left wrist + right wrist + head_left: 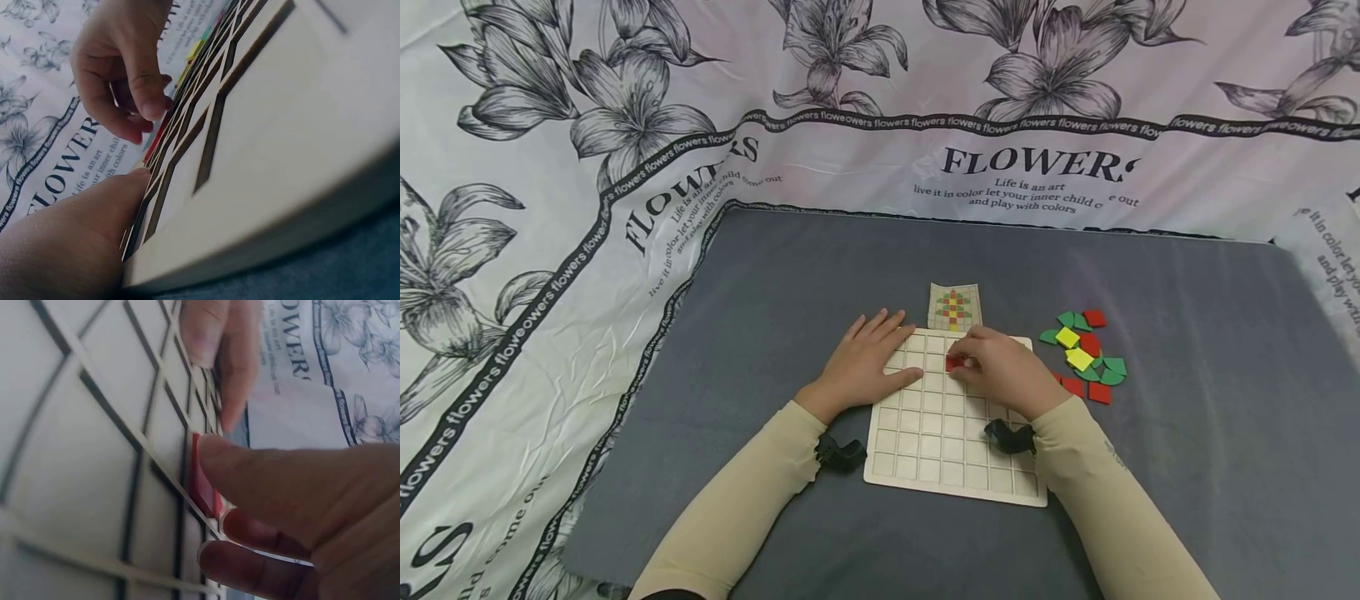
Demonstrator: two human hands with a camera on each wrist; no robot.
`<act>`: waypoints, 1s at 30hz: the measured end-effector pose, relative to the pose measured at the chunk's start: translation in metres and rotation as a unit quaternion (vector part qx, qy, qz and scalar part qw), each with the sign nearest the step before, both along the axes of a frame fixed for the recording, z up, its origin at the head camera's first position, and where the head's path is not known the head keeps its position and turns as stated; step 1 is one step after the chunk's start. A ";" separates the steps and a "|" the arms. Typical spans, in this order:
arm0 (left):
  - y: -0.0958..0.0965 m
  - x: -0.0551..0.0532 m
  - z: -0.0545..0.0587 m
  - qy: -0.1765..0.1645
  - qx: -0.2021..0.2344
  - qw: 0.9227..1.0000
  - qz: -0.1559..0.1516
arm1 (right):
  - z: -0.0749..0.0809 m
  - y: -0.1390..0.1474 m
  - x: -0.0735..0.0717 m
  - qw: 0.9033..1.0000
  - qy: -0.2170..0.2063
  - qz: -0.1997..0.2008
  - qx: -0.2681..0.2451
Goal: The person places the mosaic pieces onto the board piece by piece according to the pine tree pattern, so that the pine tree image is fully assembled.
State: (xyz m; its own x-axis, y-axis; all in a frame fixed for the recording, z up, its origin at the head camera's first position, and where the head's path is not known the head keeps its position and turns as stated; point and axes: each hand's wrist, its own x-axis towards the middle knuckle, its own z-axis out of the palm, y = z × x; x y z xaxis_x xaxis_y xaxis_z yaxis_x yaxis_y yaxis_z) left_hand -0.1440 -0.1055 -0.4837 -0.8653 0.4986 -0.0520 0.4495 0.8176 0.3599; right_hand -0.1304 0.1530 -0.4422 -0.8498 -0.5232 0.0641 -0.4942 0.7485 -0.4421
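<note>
We pinch the red square [952, 363] between the thumb and fingers of our right hand [1002, 371], at the upper rows of the board [931, 447], below the card [953, 308]; our left hand [867, 364], fingers spread, rests on the board, left of the square.

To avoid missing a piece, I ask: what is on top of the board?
The left hand rests on the board; at its grid, the right hand holds a red tile. Squares beneath the hands are covered; I cannot see them.
</note>
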 end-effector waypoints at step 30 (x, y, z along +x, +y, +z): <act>-0.002 -0.001 -0.001 0.003 -0.004 1.000 -0.007 | 0.023 0.087 -0.019 0.992 -0.048 -0.119 0.020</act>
State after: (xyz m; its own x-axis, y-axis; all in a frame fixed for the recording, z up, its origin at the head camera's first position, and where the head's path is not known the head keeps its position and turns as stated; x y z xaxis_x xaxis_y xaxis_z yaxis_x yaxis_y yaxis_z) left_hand -0.1446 -0.1077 -0.4848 -0.8588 0.5099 -0.0501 0.4628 0.8139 0.3513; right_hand -0.1494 0.2400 -0.4190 -0.9506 -0.3079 -0.0400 -0.2588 0.8567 -0.4462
